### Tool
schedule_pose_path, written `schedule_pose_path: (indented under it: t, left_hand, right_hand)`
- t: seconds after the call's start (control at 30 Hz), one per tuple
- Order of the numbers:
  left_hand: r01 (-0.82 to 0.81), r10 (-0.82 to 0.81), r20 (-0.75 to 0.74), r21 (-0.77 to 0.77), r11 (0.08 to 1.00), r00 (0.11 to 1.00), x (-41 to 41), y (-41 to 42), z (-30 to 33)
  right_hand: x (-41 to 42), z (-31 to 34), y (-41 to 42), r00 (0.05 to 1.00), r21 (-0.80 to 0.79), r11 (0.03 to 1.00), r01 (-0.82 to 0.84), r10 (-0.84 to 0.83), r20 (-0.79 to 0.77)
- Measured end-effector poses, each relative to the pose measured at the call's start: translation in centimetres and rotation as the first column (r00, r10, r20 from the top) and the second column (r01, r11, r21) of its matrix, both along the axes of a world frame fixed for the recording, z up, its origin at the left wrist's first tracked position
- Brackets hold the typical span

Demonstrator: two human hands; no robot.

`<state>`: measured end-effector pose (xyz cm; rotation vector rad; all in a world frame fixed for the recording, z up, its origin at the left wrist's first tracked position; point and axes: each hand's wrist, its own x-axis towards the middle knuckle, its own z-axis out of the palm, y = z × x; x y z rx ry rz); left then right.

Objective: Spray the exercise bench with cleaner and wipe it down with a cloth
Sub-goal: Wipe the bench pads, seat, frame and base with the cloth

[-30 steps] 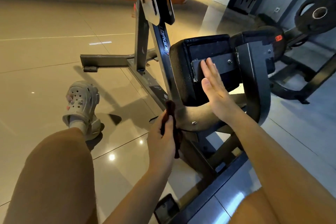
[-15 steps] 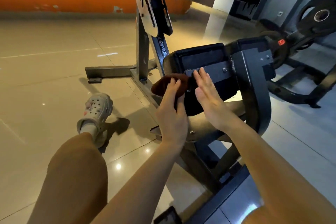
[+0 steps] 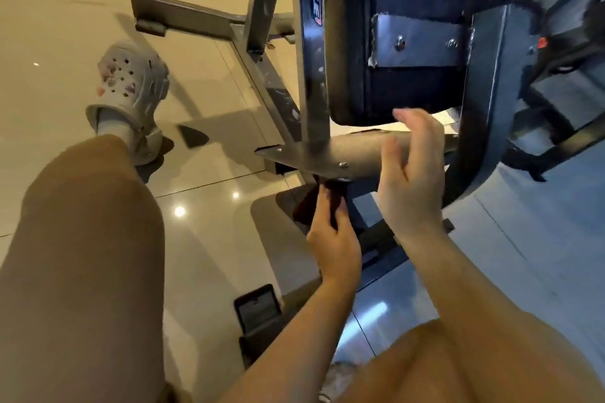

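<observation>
A dark cloth (image 3: 309,203) is gripped by the left hand (image 3: 334,239) just under the grey metal plate (image 3: 330,154) of the bench, below its black pad (image 3: 389,42). The right hand (image 3: 409,173) is held loosely open beside the plate. A grey clog (image 3: 131,91) is seen on the tiled floor (image 3: 59,42)

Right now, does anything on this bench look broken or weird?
Yes. The black pad has ragged, torn covering along the left edge of its metal bracket, peeling pale at the lower corner. Nothing looks spilled.

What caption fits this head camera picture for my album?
Left hand grips a dark cloth under the bench's metal plate; right hand open below the black pad.
</observation>
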<state>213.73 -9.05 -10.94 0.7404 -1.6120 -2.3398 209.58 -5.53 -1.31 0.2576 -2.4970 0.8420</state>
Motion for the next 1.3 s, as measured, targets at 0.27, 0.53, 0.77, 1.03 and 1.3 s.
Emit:
schedule_pose_path:
  t: [0.27,0.53,0.77,1.03,1.3]
  left_hand:
    - [-0.027,0.027,0.044,-0.007,1.000,0.999,-3.9,-0.6,-2.9]
    - [0.001,-0.091,-0.331,-0.263,0.965,0.939,-0.3,0.2,-3.8]
    - [-0.142,0.116,0.160,0.163,0.976,0.980,-0.6,-3.9,-6.2]
    - [-0.126,0.103,0.216,0.094,0.988,0.971,-12.3,-8.8,-10.1]
    - [0.045,-0.022,0.301,-0.071,0.996,0.953,-11.9,-7.5,-9.4]
  right_hand:
    - [-0.3,-2.5,1.0,0.924,0.556,0.776,-0.299,0.090,0.372]
    - [-2.3,-1.0,-1.5,0.866,0.618,0.698,-0.362,0.006,0.500]
    - [-4.2,-2.0,-2.5,0.840,0.648,0.620,-0.443,0.034,0.541]
    - [-4.5,-3.2,-2.3,0.898,0.761,0.502,-0.412,0.082,0.432]
    - [-4.3,-3.3,-2.3,0.930,0.789,0.505,-0.350,0.087,0.357]
